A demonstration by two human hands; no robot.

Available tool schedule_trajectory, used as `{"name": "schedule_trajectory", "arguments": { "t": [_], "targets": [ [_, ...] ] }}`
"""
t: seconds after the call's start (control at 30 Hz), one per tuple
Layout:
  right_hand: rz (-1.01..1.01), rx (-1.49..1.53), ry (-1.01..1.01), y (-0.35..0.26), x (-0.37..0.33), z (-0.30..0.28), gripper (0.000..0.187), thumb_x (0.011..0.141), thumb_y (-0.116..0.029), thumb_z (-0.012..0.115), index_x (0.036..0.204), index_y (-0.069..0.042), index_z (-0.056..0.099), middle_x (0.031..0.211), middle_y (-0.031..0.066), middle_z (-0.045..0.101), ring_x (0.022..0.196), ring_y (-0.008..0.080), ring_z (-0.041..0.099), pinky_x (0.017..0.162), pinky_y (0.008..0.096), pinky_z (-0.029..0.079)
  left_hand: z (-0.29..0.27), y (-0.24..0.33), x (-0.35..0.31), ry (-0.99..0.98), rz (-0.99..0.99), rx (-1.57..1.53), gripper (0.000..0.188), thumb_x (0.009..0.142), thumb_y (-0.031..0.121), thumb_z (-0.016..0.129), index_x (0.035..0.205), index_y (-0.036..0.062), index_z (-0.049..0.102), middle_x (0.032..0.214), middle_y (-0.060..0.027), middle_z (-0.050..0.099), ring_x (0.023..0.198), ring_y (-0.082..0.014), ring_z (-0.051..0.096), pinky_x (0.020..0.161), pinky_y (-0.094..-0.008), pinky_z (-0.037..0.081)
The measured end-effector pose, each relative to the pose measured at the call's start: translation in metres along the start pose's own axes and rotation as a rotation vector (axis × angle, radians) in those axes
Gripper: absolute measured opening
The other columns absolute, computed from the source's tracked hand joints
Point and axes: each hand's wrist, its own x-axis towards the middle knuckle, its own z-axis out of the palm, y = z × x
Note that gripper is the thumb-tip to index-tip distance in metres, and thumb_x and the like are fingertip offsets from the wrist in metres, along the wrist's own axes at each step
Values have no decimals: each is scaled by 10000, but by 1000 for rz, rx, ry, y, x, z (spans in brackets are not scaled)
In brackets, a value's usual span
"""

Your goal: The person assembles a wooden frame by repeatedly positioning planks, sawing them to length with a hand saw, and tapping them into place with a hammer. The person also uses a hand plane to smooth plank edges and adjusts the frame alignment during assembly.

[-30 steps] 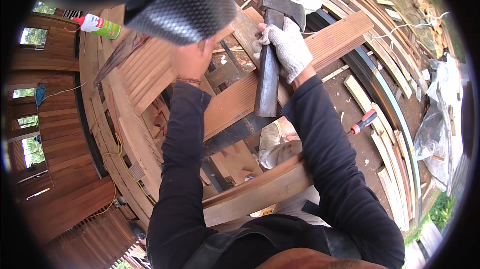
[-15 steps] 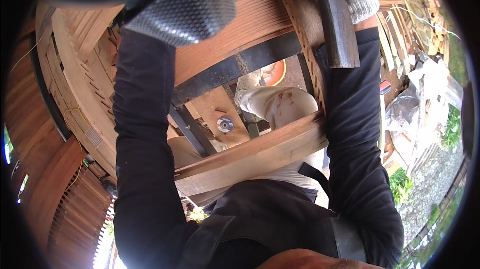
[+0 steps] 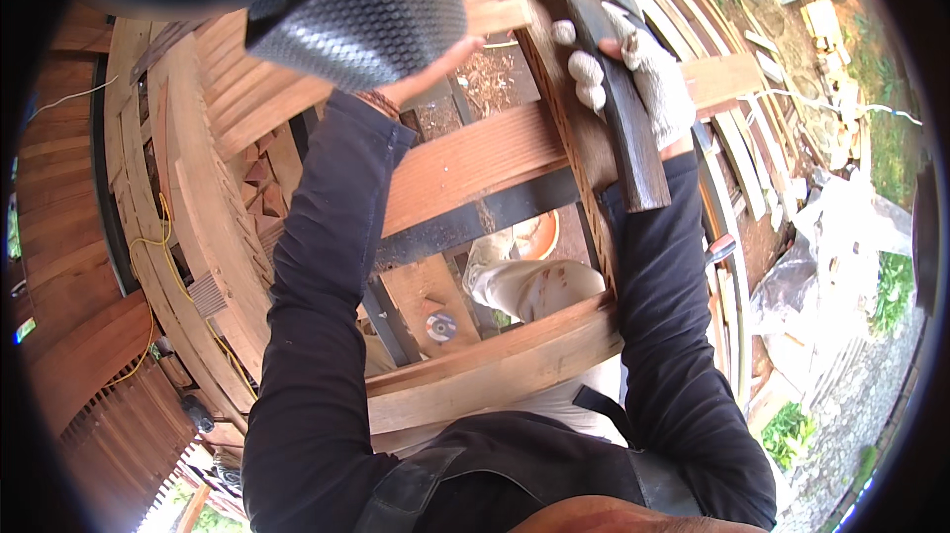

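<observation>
My right hand [image 3: 648, 78], in a white knitted glove, is wrapped round the dark wooden handle of a hammer [image 3: 633, 152]. The hammer's grey head points away from me, and its handle end points back toward my forearm. Beneath it runs a long wooden beam with a row of notches [image 3: 554, 68]. My left hand [image 3: 435, 73] is bare and mostly hidden behind a grey textured object [image 3: 366, 18] at the upper left. One stretched digit shows near the end of a light wooden piece [image 3: 500, 16]; what the other fingers do is hidden.
A reddish plank [image 3: 475, 172] and a dark metal bar [image 3: 485, 219] cross before me. Nearer is a thick wooden beam [image 3: 495, 375]. Below lie a small disc [image 3: 440, 327] and an orange-rimmed container [image 3: 542, 236]. Yellow cord [image 3: 163, 236] trails left; clear plastic sheeting [image 3: 807, 246] lies right.
The view has shifted, so the beams sit lower in it. The hammer's head has come into sight with my gloved fingers. Part of my left hand now shows past the textured object.
</observation>
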Motion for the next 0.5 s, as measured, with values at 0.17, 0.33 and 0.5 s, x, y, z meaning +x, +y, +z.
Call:
{"name": "schedule_trajectory", "arguments": {
  "t": [0.17,0.33,0.5],
  "targets": [
    [24,-6,28,-3,2,7,604,918,-83,539,1504,-12,411,1148,203,607,781,218,634,569,330,601,-14,10,7,-58,60,11,366,827,357,828,1090,107,780,1194,-40,724,1164,-279,651,1004,-427,532],
    [62,-39,70,-4,6,10,658,869,-60,537,1513,-44,402,1108,194,609,743,221,621,543,340,598,-21,12,6,-89,64,34,368,859,330,805,1136,92,759,1215,-48,707,1143,-288,656,993,-426,531],
    [48,-103,107,-4,2,13,731,806,-23,528,1523,-57,392,1082,197,611,724,245,629,522,368,596,-22,16,10,-92,-49,4,379,886,317,789,1184,87,743,1253,-42,695,1134,-313,663,974,-433,536]
  ]
}}
